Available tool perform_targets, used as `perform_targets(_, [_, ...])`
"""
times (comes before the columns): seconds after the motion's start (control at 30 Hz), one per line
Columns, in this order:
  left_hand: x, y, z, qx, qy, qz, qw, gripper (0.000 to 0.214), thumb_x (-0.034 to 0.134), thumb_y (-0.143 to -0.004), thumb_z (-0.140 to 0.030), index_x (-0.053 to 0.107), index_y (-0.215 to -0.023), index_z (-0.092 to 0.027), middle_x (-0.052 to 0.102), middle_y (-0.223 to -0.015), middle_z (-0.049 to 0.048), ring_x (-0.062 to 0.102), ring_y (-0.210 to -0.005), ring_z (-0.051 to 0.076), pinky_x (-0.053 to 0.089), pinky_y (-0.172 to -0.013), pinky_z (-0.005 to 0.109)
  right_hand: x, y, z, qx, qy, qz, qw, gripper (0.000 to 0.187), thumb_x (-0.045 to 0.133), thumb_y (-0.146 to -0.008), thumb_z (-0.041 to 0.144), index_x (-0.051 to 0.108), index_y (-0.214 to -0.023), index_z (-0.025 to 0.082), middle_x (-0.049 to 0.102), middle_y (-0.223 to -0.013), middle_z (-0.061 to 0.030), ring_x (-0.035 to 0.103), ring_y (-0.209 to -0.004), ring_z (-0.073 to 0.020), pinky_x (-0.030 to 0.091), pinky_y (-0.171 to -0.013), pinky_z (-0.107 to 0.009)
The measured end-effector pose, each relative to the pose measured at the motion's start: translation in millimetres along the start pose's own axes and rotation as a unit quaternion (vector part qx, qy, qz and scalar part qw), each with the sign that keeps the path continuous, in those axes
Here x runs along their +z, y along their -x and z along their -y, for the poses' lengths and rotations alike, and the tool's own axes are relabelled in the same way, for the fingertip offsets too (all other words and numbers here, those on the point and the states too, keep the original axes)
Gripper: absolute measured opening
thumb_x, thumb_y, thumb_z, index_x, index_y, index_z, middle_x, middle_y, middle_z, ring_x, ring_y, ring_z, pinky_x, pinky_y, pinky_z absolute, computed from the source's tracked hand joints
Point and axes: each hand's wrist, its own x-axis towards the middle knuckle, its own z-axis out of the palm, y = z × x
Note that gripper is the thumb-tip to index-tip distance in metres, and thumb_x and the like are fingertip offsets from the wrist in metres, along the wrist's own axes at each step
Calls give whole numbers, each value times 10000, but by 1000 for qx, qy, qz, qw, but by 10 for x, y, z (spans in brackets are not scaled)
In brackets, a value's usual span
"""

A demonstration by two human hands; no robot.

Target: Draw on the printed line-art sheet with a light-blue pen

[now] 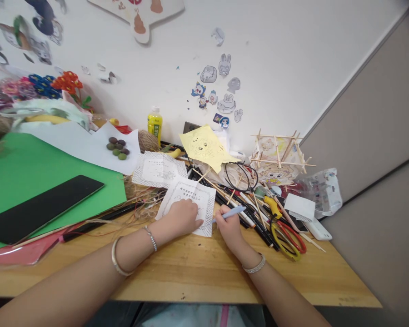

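My left hand (180,218) lies on a small white printed sheet (191,193) with a patterned border, pressing it to the wooden table (197,268). Its fingers are curled together on the paper. My right hand (229,227) grips a light blue pen (233,211) whose tip touches the sheet's lower right corner. Both wrists wear bracelets. A second similar printed sheet (158,169) lies just behind, and a yellow sheet with a cartoon drawing (204,146) stands further back.
Green card (37,168) with a black slab (37,206) on it fills the left. A pile of pens and sticks (248,204), scissors (288,236), a stick-frame lantern (279,156), a yellow bottle (154,122) and raffia (139,200) crowd the back and right.
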Motion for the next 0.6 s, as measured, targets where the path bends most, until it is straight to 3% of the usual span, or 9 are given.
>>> perform_targets(0.6, [27,-13,4,-1,0,-8,1000,452,473,-797,-493,612,-989,-108,618,-982,175,588,-933,294,454,-771,367,21,70,-15,26,-8,70,997,277,445,-757,215,309,-517,215,354,-460,60,348,-462,-105,258,-461,-232])
